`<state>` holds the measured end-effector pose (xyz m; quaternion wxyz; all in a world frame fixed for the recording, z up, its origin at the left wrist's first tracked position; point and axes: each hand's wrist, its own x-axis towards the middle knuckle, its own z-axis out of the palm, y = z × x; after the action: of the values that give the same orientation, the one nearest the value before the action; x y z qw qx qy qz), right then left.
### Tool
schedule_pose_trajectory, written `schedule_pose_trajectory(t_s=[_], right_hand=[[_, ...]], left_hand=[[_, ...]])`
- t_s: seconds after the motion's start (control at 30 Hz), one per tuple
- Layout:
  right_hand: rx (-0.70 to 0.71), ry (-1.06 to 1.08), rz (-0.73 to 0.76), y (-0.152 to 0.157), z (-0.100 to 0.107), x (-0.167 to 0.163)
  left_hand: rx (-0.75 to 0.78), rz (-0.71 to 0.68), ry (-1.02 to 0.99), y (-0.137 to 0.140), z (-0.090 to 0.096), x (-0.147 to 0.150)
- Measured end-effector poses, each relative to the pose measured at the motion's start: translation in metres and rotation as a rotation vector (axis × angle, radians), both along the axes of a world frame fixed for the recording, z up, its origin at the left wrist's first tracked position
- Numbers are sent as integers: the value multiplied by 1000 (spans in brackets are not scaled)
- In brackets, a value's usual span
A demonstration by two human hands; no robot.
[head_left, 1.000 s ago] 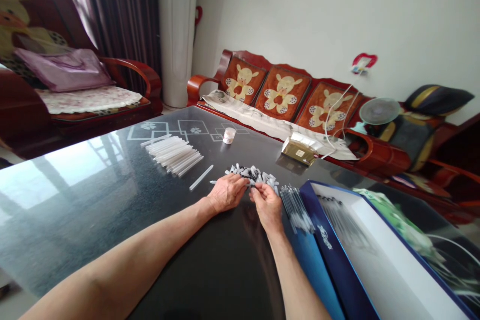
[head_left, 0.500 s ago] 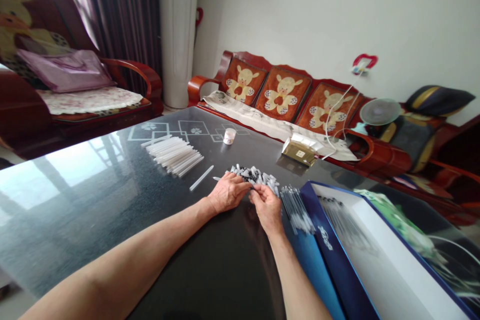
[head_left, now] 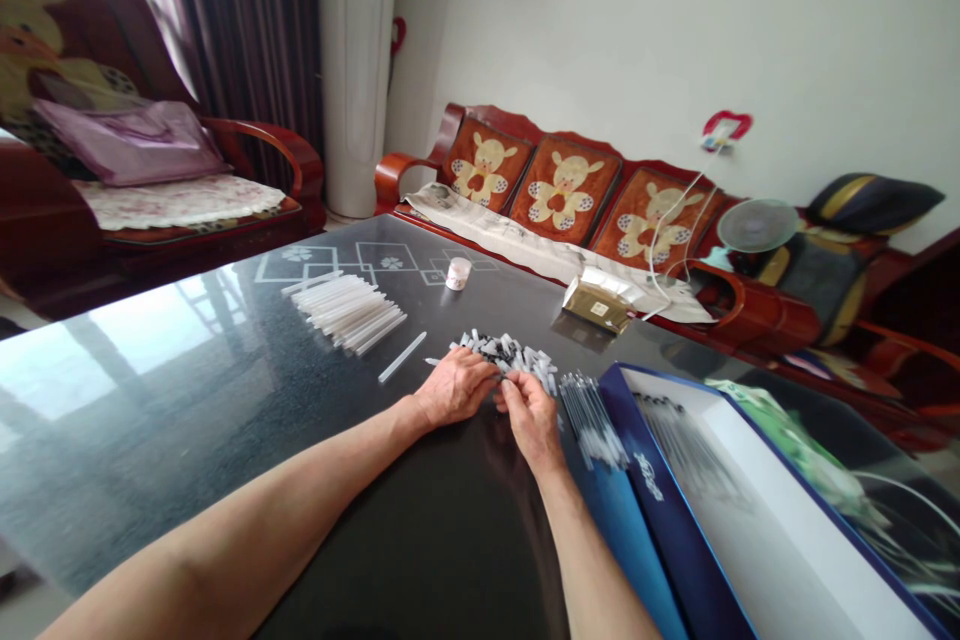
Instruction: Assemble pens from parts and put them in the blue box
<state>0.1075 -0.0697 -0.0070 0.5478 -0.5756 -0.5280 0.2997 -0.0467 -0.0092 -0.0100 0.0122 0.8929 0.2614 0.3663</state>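
Observation:
My left hand [head_left: 459, 388] and my right hand [head_left: 531, 412] meet at the fingertips in front of a heap of small white and black plastic caps [head_left: 517, 356]. Both have their fingers pinched together; whatever lies between them is too small and covered to name. A white pen barrel [head_left: 403, 357] lies alone left of my left hand, and the tip of another pokes out by its knuckles. Farther left is a pile of white pen barrels [head_left: 349, 313]. Just right of my right hand, a row of thin clear pen refills [head_left: 592, 415] rests partly on a blue lid [head_left: 622, 530].
A dark blue box [head_left: 667, 510] with a white inside holds more thin refills on the right. Behind the heap stand a small white roll [head_left: 458, 273] and a gold tissue box [head_left: 598, 302]. Green plastic packaging [head_left: 802, 440] lies past the box. A wooden sofa [head_left: 555, 190] borders the table.
My fingertips have shifted slightly and my right hand has turned a little at the pinch. The piles, box and refills stay where they were.

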Motion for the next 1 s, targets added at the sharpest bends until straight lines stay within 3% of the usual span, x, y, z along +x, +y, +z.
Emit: schedule_pose_trajectory(t_s=[0.23,0.37,0.6,0.83,1.0], right_hand=[[-50,-177,-5,-1,7,-3],[-72,-164,-48,2,5,-5],[-4,-161,17,0,2,0],[-50,-185,-52,4,2,-3],[-39,-146,8,1,3,-1]], left_hand=[[46,-28,68,-3,6,-2],[35,4,58,-1,4,-2],[31,18,65,-1,3,-2],[50,-3,66,-2,2,-1],[41,8,53,-1,0,-2]])
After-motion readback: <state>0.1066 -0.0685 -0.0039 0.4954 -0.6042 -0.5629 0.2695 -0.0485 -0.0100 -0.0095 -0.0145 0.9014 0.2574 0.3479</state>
